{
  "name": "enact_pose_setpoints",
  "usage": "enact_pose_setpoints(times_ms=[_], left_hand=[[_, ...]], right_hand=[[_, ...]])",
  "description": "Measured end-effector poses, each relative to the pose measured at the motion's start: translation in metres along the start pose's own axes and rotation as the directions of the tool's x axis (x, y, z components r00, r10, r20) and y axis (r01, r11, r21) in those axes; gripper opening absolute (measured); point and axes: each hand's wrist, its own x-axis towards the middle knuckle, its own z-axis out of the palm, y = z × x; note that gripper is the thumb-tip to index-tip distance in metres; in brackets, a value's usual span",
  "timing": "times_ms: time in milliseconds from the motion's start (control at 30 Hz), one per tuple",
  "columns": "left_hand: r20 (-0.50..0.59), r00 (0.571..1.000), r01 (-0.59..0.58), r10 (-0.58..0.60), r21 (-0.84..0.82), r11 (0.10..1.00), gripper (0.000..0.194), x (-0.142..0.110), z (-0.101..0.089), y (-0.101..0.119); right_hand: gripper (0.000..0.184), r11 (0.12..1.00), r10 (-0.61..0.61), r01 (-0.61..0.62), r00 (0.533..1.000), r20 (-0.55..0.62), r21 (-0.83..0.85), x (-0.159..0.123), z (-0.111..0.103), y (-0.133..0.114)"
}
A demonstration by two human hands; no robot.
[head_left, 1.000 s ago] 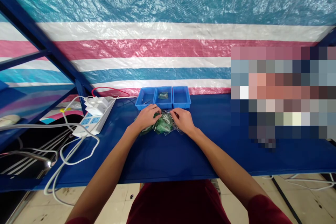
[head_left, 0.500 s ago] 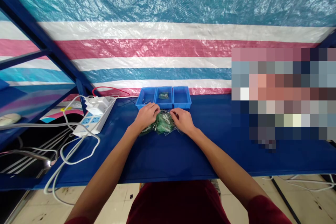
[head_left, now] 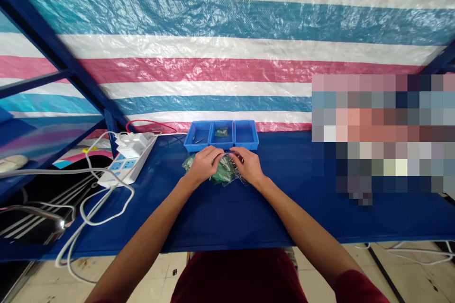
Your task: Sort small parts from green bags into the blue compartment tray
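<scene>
Clear plastic bags with green contents [head_left: 223, 174] lie heaped on the blue table, under and between my two hands. My left hand [head_left: 205, 164] is closed over the left part of the heap, its fingertips pinched at the top edge. Opposite it, my right hand [head_left: 249, 164] is also pinched, thumb against fingers. A thin pale strip shows between the two sets of fingertips; what it is cannot be made out. Just beyond the hands stands a blue three-compartment tray [head_left: 233, 141]. Its middle compartment holds a small green packet [head_left: 222, 131], and thin small pieces lie in the left one.
At left, a white power strip [head_left: 124, 170] with plugged-in adapters sits on the table [head_left: 227, 222], its white cables looping over the front edge. A blue frame post [head_left: 85, 85] rises at left before the striped sheet [head_left: 213, 47]. A pixelated area covers the right side.
My left hand has moved slightly right, closer to my right hand, uncovering more of the heap's left end. The whole view has shifted a little.
</scene>
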Motion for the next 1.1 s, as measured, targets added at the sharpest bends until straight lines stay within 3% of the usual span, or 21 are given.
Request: enact_pose_setpoints(times_ms=[167,367,533,600,667,767,833,967,1033,1100], left_hand=[[-0.05,0.999,-0.013,0.01,-0.059,0.998,0.015,0.0,0.001,0.004],[-0.155,0.984,0.073,-0.093,-0.131,0.989,0.015,0.001,0.001,0.013],[-0.162,0.973,0.116,-0.165,-0.277,0.954,0.012,0.004,-0.002,0.02],[-0.113,0.953,0.211,-0.279,-0.41,0.887,0.012,0.004,-0.001,0.02],[0.004,0.914,0.339,-0.406,-0.559,0.757,0.017,0.004,0.001,0.018],[0.175,0.868,0.448,-0.464,-0.678,0.582,0.027,0.004,0.003,0.015],[0.191,0.882,0.436,-0.431,-0.678,0.592,0.025,0.004,0.004,0.013],[0.074,0.937,0.318,-0.342,-0.586,0.745,0.019,0.005,0.003,0.015],[0.053,0.927,0.331,-0.372,-0.583,0.742,0.023,0.005,0.003,0.018],[0.09,0.888,0.401,-0.45,-0.63,0.665,0.032,0.005,0.004,0.022]], right_hand=[[0.024,0.999,-0.035,0.035,0.999,0.001,0.007,0.0,-0.001,-0.001],[0.023,1.0,-0.016,0.016,1.0,0.004,-0.006,0.001,-0.001,0.0],[0.025,0.999,-0.041,0.041,0.998,0.042,0.001,0.0,0.0,0.001],[0.026,0.999,-0.048,0.048,0.999,0.025,0.005,0.0,0.0,0.001],[0.027,0.998,-0.056,0.056,0.998,-0.01,0.015,0.0,0.0,0.002],[0.028,0.998,-0.055,0.057,0.997,-0.052,0.027,0.0,-0.001,0.002],[0.028,0.998,-0.05,0.053,0.996,-0.068,0.038,0.0,-0.001,0.003],[0.027,0.997,-0.034,0.041,0.995,-0.097,0.065,0.0,-0.003,0.002],[0.027,0.998,-0.016,0.023,0.994,-0.111,0.064,0.0,-0.004,0.0],[0.028,0.998,-0.002,0.01,0.992,-0.122,0.062,0.001,-0.004,-0.002]])
